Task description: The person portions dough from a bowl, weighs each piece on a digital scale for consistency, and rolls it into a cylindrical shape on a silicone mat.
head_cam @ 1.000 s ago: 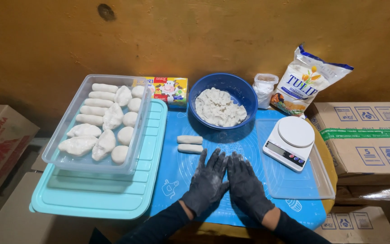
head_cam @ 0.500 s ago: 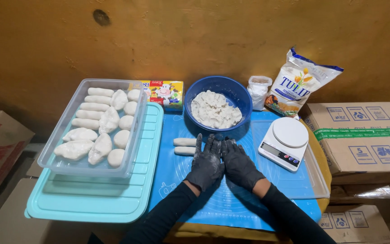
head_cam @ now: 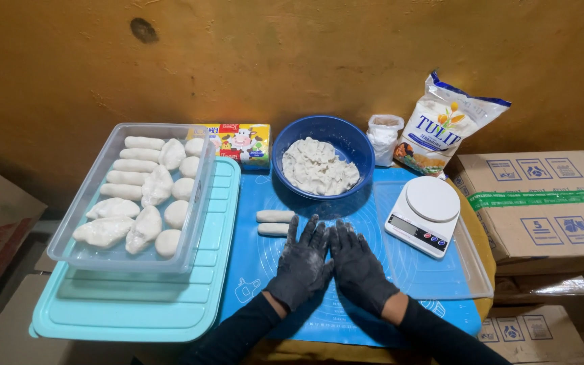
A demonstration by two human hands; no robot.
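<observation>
Both black-gloved hands, left hand [head_cam: 303, 265] and right hand [head_cam: 357, 267], lie flat on the blue silicone mat [head_cam: 251, 223] (fingers spread, gripping nothing) beside two white dough logs [head_cam: 274, 222]

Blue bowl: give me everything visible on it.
The blue bowl is round and deep, looks like plastic, with a plain rim. It stands upright at the back of the blue mat, before the wall. It holds a heap of white dough, lumpy and torn, filling the bottom but well below the rim. A colourful small box sits just left of it, a small white bag just right. Neither gloved hand touches it; the left hand and right hand lie flat nearer the camera.
</observation>
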